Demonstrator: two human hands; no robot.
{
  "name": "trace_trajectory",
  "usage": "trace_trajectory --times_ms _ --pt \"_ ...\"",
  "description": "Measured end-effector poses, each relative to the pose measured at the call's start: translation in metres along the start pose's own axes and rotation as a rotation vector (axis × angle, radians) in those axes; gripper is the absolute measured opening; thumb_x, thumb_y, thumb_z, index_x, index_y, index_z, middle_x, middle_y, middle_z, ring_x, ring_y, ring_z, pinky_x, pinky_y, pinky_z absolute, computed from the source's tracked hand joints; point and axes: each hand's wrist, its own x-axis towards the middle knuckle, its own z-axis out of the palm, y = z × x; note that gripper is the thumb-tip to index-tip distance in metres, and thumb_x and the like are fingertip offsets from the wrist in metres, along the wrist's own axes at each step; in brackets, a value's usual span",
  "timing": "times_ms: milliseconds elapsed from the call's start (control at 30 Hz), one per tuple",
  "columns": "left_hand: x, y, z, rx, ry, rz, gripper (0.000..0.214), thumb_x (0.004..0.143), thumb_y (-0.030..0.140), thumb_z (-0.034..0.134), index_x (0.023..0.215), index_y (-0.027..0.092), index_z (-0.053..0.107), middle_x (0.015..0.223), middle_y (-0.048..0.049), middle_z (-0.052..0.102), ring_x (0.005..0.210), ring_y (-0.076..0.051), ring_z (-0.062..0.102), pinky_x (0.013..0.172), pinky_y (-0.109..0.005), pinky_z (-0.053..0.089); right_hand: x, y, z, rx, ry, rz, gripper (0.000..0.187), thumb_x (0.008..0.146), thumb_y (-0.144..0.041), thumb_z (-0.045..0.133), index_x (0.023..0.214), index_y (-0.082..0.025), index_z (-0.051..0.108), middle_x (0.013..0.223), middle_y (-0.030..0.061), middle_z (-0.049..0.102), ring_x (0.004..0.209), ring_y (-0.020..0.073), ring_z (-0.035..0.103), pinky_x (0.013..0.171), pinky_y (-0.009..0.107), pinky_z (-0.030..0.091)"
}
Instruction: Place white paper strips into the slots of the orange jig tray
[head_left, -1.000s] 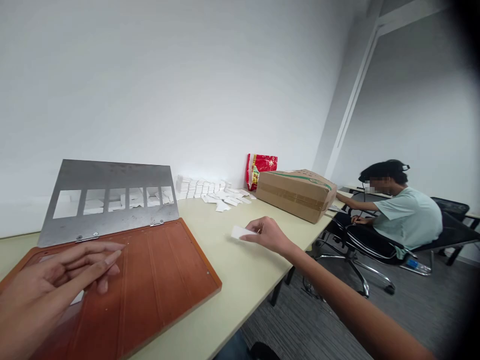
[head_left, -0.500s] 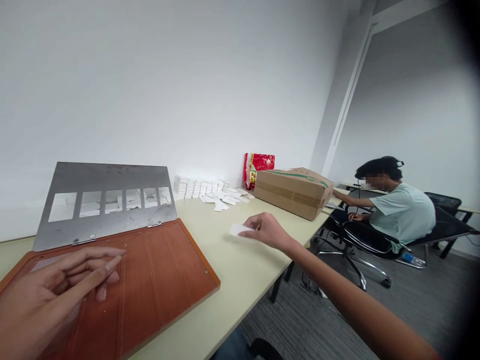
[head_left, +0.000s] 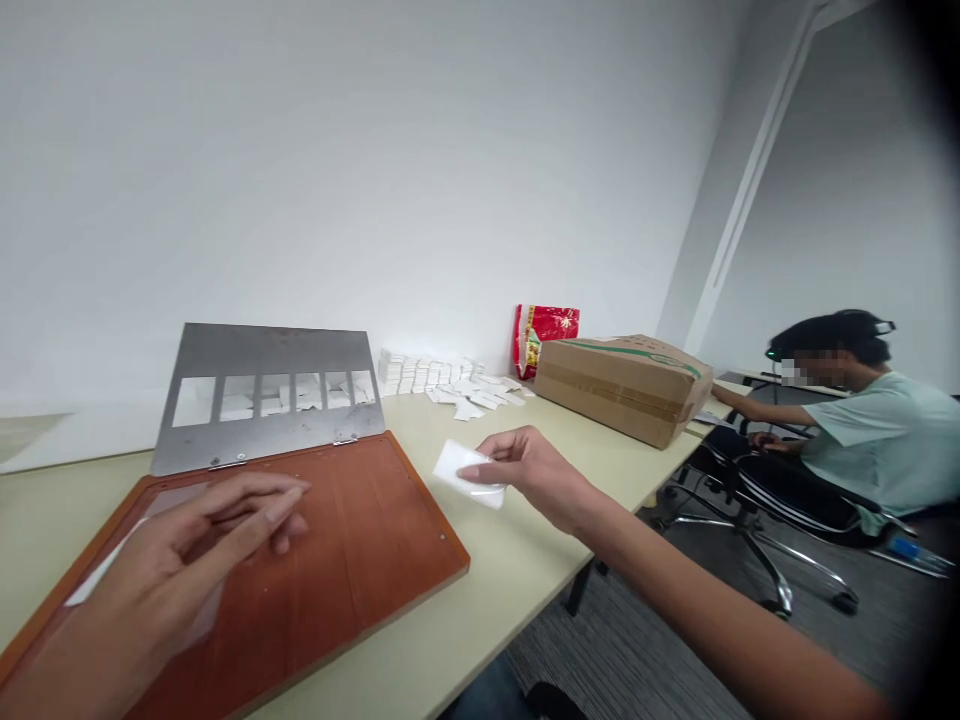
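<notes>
My right hand (head_left: pixel 532 475) pinches a small white card (head_left: pixel 453 461) between thumb and fingers, above the table to the right of a reddish-brown board (head_left: pixel 367 560). The card's lower edge looks glossy. Over the left part of the board hovers my left hand (head_left: pixel 202 560), its thumb and fingers drawn together with nothing visible in them. Beneath it, a translucent sheet (head_left: pixel 176 496) and a white strip (head_left: pixel 101 576) lie on the board, partly hidden. A metal plate (head_left: pixel 274 352) with a row of rectangular windows stands raised on hinges at the board's far edge.
Stacked white cards (head_left: pixel 420 372) and a loose pile of cards (head_left: pixel 480 392) lie by the wall. A red bag (head_left: pixel 555 323) stands behind a cardboard box (head_left: pixel 611 390) on the pale table (head_left: pixel 420 620). A person (head_left: pixel 885 420) sits at the right beyond the box.
My right hand has turned the white card so more of its face shows, nearer the board. The view has swung left, so the scene sits further right.
</notes>
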Motion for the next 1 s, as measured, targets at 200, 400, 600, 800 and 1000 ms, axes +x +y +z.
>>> trace_trajectory --times_ms 200,400,600,800,1000 --pt "-0.015 0.020 0.010 -0.071 -0.213 -0.047 0.037 0.096 0.064 0.058 0.100 0.031 0.074 0.093 -0.0002 0.071 0.088 -0.019 0.063 0.079 -0.021 0.052 -0.012 -0.025 0.064 0.138 -0.269 0.045 0.032 0.054 -0.034 0.100 0.070 -0.015 0.079 0.069 0.0028 0.073 0.062 0.0098 0.061 0.061 0.022 0.043" --pt "-0.022 0.037 0.012 -0.112 -0.228 -0.115 0.039 0.089 0.066 0.067 0.084 0.028 0.076 0.076 0.0006 0.066 0.076 -0.017 0.057 0.070 -0.022 0.047 -0.002 -0.033 0.095 0.142 -0.344 0.064 0.036 0.050 -0.034 0.101 0.071 -0.015 0.077 0.070 0.0014 0.072 0.062 0.0105 0.059 0.063 0.025 0.043" --pt "-0.021 0.039 0.006 0.003 -0.111 -0.181 0.047 0.081 0.073 0.070 0.076 0.027 0.075 0.072 0.0004 0.063 0.074 -0.018 0.053 0.066 -0.024 0.041 0.005 -0.034 0.102 0.066 -0.277 0.050 0.037 0.051 -0.038 0.100 0.068 -0.015 0.076 0.064 0.0008 0.068 0.059 0.0109 0.054 0.058 0.026 0.035" --pt "-0.018 0.039 0.003 -0.034 -0.129 -0.207 0.043 0.081 0.070 0.072 0.080 0.028 0.078 0.077 -0.0005 0.069 0.078 -0.020 0.053 0.068 -0.027 0.041 -0.002 -0.035 0.093 0.086 -0.240 0.093 0.036 0.051 -0.034 0.100 0.069 -0.014 0.077 0.066 0.0021 0.068 0.062 0.0121 0.056 0.061 0.027 0.036" --pt "-0.019 0.050 0.008 -0.075 -0.137 -0.232 0.042 0.078 0.071 0.075 0.079 0.028 0.079 0.079 -0.0006 0.070 0.079 -0.020 0.052 0.071 -0.028 0.041 -0.016 -0.039 0.083 0.119 -0.164 0.130 0.034 0.048 -0.030 0.101 0.059 -0.014 0.072 0.059 -0.0013 0.063 0.057 0.0083 0.050 0.057 0.025 0.028"
